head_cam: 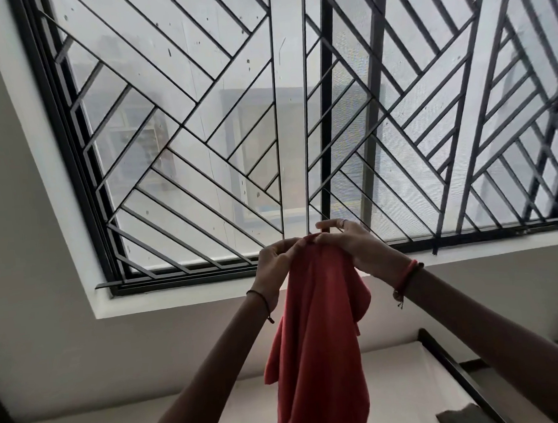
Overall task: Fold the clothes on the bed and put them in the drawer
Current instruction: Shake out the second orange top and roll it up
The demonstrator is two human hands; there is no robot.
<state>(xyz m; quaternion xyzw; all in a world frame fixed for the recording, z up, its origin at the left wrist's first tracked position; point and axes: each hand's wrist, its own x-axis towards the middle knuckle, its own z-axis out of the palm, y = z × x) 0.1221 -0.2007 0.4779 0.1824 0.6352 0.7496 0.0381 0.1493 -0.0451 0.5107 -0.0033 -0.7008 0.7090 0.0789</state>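
Red garment (pixel 314 333) hangs from both hands (pixel 312 248).

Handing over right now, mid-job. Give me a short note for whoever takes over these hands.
The left grip holds the top edge of the red garment. The right grip pinches the same edge beside it.
The garment hangs unfolded in the air above the bed, before the window. A dark cloth lies on the bed, lower right.
Done: garment picked up.
Left: fold it, probably the dark cloth too, and stow both; no drawer in view.
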